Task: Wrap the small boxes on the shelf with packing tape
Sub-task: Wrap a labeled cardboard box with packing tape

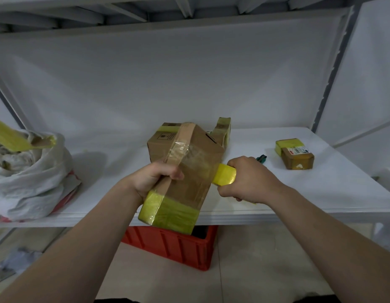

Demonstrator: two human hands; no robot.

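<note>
1. Left hand (154,178): fingers curled round the left edge of the box (189,171), gripping it. I hold it tilted with the near end past the shelf (320,193) front edge, probably so tape can pass underneath.
2. Right hand (248,180): fingers closed round the yellow tape roll (225,174), right against the box's right side. My guess is that keeps the strip tight.
3. Box state: yellow bands on the near end, a brown strip lengthwise, clear film across the top face.
4. Just behind it: a second carton (161,138) and an upright taped box (223,130). A small taped box (296,156) sits well apart to the right, looks done.
5. Can't see: the box underside, the free tape end, or whether the far end rests on the shelf. A green tool (261,158) is mostly hidden behind my right hand. The white bag (30,171) is cut off at left.
</note>
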